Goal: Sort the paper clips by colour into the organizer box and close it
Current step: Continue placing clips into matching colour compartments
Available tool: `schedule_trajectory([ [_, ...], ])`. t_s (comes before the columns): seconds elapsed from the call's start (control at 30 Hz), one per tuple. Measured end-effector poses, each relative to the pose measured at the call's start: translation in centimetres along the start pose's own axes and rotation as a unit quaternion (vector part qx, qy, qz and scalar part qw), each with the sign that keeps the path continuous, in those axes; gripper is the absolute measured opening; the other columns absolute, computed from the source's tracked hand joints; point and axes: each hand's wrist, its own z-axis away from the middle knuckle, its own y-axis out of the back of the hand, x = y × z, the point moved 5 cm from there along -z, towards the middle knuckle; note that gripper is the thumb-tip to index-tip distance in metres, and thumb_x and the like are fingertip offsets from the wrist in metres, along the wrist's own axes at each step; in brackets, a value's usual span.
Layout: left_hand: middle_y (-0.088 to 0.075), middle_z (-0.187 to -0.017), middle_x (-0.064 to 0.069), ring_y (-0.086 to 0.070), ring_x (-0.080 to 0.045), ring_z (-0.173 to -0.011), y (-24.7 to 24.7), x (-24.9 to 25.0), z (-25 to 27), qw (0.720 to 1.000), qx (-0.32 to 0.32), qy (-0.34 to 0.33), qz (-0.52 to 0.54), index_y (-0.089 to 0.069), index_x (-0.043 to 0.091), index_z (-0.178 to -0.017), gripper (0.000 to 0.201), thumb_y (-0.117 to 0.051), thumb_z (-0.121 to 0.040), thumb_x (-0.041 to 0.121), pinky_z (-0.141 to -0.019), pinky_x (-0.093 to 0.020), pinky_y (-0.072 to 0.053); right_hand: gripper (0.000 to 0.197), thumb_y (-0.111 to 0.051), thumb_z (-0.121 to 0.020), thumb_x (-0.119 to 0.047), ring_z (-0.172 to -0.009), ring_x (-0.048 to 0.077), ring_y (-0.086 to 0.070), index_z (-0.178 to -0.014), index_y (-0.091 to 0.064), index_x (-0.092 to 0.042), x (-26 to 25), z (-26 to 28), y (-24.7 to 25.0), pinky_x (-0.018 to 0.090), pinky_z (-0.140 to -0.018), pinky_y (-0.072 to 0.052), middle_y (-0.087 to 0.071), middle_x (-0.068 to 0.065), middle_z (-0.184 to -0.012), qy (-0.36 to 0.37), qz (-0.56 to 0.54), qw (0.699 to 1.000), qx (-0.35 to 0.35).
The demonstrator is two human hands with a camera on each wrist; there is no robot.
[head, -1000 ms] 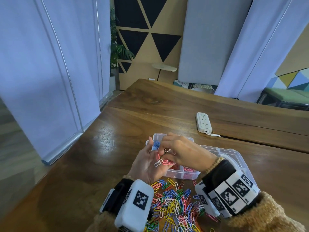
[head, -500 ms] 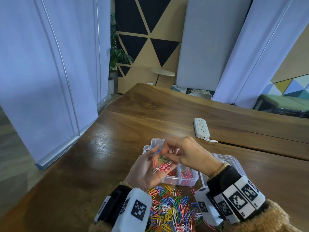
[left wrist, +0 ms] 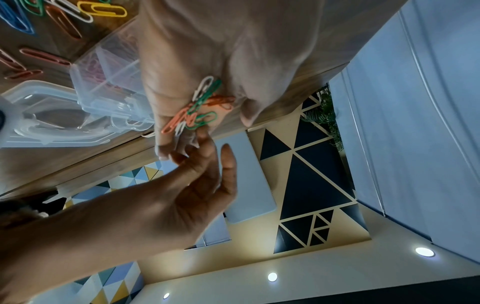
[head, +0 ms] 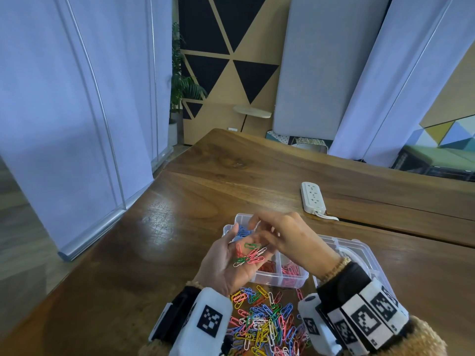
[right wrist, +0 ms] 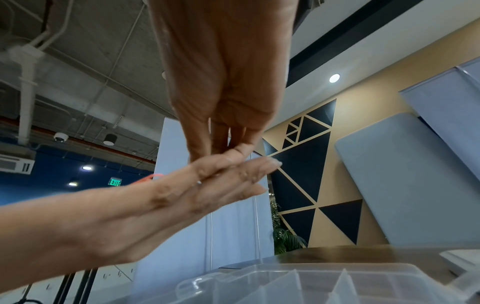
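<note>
My left hand point(head: 226, 265) lies palm up over the organizer box point(head: 295, 280), fingers straight, carrying a small bunch of green, pink and white paper clips point(head: 248, 255). In the left wrist view the same bunch point(left wrist: 202, 107) rests on the fingers. My right hand point(head: 290, 237) hovers just above it, and its thumb and fingertips point(right wrist: 233, 152) pinch at a white clip point(left wrist: 179, 129) by the left fingertips. The clear box holds blue clips point(head: 241, 231) at the back, red and pink ones point(head: 290, 269) in front. A loose mixed pile point(head: 264, 325) lies on the table before the box.
The box's clear lid point(head: 359, 253) lies open to the right. A white power strip point(head: 313, 199) with its cord sits behind the box on the wooden table point(head: 154, 253). The table's left edge runs near white panels.
The right hand has drawn slightly right off the left palm, uncovering more green and pink clips. Both hands stay over the box; the view has tilted a little.
</note>
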Motion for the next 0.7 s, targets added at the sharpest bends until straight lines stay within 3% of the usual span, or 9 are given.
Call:
schedule_trajectory([
  [0.1, -0.065, -0.084, -0.029, -0.066, -0.038, -0.067, -0.2, -0.2, 0.1, 1.000, 0.005, -0.001, -0.004, -0.067, -0.020, -0.080, 0.069, -0.033, -0.101, 0.036, -0.065, -0.045, -0.056, 0.010, -0.065, -0.083, -0.015, -0.077, 0.000, -0.041, -0.092, -0.063, -0.016, 0.0, -0.2, -0.7, 0.022, -0.075, -0.041, -0.048, -0.014, -0.080, 0.006, 0.069, 0.997, -0.043],
  [0.17, -0.065, -0.078, -0.027, -0.064, -0.032, -0.060, -0.1, -0.1, 0.1, 1.000, 0.013, -0.008, -0.008, -0.066, -0.017, -0.083, 0.064, -0.034, -0.101, 0.036, -0.074, -0.040, -0.051, 0.010, -0.062, -0.084, -0.016, -0.084, 0.000, -0.037, -0.094, -0.063, -0.017, -0.1, -0.3, -1.3, 0.020, -0.076, -0.038, -0.045, -0.013, -0.087, -0.003, 0.107, 0.992, -0.073],
  [0.23, -0.066, -0.090, -0.026, -0.063, -0.033, -0.075, -0.1, 0.2, 0.2, 0.999, 0.021, -0.015, -0.021, -0.061, -0.012, -0.100, 0.055, -0.036, -0.100, 0.036, -0.084, -0.040, -0.044, 0.006, -0.061, -0.084, -0.015, -0.080, 0.000, -0.040, -0.090, -0.062, -0.017, -0.2, -0.6, -1.4, 0.019, -0.073, -0.039, -0.046, -0.014, -0.085, -0.009, 0.098, 0.993, -0.064],
  [0.33, -0.060, -0.114, -0.037, -0.058, -0.044, -0.103, 0.4, 1.2, 0.5, 0.998, 0.035, -0.024, -0.037, -0.050, -0.019, -0.114, 0.060, -0.036, -0.100, 0.038, -0.088, -0.053, -0.043, 0.011, -0.062, -0.084, -0.011, -0.064, -0.005, -0.050, -0.079, -0.057, -0.019, -0.3, -0.9, -0.5, 0.008, -0.063, -0.040, -0.053, -0.019, -0.069, -0.039, -0.003, 0.999, 0.023],
  [0.43, -0.055, -0.119, -0.040, -0.061, -0.053, -0.101, 1.3, 3.4, 0.9, 0.996, 0.050, -0.068, -0.011, -0.046, -0.019, -0.122, 0.061, -0.036, -0.100, 0.037, -0.083, -0.059, -0.051, 0.007, -0.063, -0.085, -0.011, -0.065, -0.009, -0.051, -0.084, -0.061, -0.018, 0.1, -1.3, 0.5, 0.002, -0.063, -0.039, -0.056, -0.016, -0.070, -0.082, -0.039, 0.989, 0.118],
  [0.5, -0.055, -0.122, -0.038, -0.059, -0.051, -0.106, 2.4, 5.3, 1.1, 0.992, 0.051, -0.110, 0.027, -0.046, -0.018, -0.125, 0.062, -0.033, -0.101, 0.038, -0.083, -0.059, -0.050, 0.003, -0.063, -0.085, -0.013, -0.066, -0.008, -0.049, -0.086, -0.062, -0.016, 0.4, -1.5, 0.2, 0.000, -0.063, -0.038, -0.055, -0.015, -0.073, -0.101, -0.029, 0.986, 0.126],
  [0.6, -0.057, -0.123, -0.033, -0.056, -0.043, -0.116, 3.3, 7.6, 1.6, 0.984, 0.062, -0.165, 0.034, -0.048, -0.014, -0.126, 0.063, -0.026, -0.102, 0.041, -0.087, -0.052, -0.050, 0.005, -0.061, -0.086, -0.011, -0.072, 0.005, -0.056, -0.083, -0.063, -0.016, 1.0, -1.7, -1.7, 0.006, -0.065, -0.042, -0.062, -0.006, -0.078, -0.128, -0.003, 0.989, 0.075],
  [0.7, -0.058, -0.125, -0.030, -0.055, -0.038, -0.119, 3.5, 8.1, 1.6, 0.980, 0.073, -0.185, 0.031, -0.050, -0.010, -0.126, 0.063, -0.023, -0.102, 0.043, -0.088, -0.049, -0.050, 0.009, -0.058, -0.086, -0.009, -0.079, 0.011, -0.060, -0.085, -0.065, -0.015, 1.6, -1.5, -3.5, 0.024, -0.077, -0.051, -0.066, -0.001, -0.084, -0.143, 0.006, 0.989, 0.022],
])
